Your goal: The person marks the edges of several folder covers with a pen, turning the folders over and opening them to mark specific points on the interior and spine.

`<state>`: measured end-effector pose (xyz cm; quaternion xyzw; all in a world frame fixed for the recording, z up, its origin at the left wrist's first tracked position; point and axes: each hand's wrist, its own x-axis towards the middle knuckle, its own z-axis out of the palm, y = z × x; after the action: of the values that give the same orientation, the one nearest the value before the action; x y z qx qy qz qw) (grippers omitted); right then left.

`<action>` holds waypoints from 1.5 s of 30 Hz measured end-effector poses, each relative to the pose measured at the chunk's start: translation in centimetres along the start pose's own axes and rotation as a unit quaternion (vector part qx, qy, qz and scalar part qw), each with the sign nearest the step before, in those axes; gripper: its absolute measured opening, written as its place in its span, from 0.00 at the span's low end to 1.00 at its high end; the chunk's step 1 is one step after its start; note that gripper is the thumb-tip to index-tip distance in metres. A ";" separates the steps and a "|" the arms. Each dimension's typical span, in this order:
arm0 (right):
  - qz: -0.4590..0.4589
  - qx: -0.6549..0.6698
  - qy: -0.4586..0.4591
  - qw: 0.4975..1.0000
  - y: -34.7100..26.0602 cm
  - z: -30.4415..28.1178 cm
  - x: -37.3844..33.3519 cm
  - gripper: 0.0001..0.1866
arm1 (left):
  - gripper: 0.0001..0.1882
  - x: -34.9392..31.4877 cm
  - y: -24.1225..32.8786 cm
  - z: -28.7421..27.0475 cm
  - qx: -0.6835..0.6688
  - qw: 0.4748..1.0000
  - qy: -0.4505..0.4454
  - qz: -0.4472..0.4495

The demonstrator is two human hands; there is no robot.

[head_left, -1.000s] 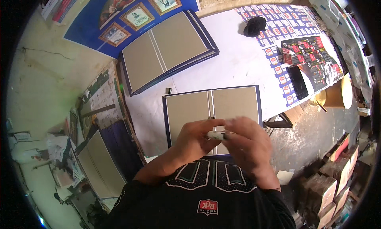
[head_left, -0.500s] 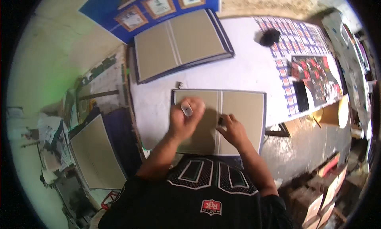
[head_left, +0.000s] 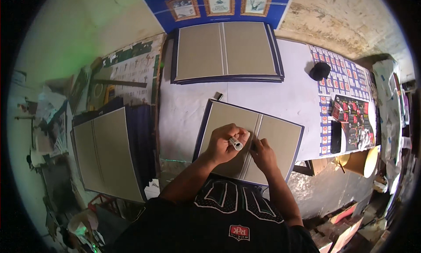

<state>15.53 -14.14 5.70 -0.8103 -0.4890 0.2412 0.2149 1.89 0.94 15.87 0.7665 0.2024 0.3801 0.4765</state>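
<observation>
Fingers wrapped round a white marker-like cylinder [head_left: 236, 143], my left hand [head_left: 222, 143] is over the left panel of an open cover board [head_left: 223, 117], close to its middle strip. The round end of the cylinder faces up; its other end is hidden by the hand. My right hand [head_left: 264, 156] rests just right of the strip, thumb and fingers pinched together around something small and dark that I cannot make out. The board has grey-brown panels, pale lines and a dark blue edge, and lies at a slant on the white tabletop [head_left: 184, 121].
A small dark block-like piece [head_left: 218, 96] sits beyond the board. Behind it is a stack of similar covers [head_left: 199, 51]; more covers [head_left: 105, 152] stand at left. Printed sheets [head_left: 342, 73], a black crumpled item [head_left: 320, 71] and a black phone-like slab [head_left: 336, 137] are at right.
My left hand with the white cylinder has moved right and down toward the board's middle strip. My right hand stays near the strip. The whole view has turned.
</observation>
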 end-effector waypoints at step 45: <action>-0.241 0.696 0.113 0.666 -5.6 -16.0 -2.0 0.21 | 0.03 2.6 4.6 3.9 -0.043 0.995 -0.082 0.035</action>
<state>20.46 -15.31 21.96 -0.3000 -0.3287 0.3575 0.8210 6.25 -1.71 19.98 0.7803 0.1194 0.3408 0.5106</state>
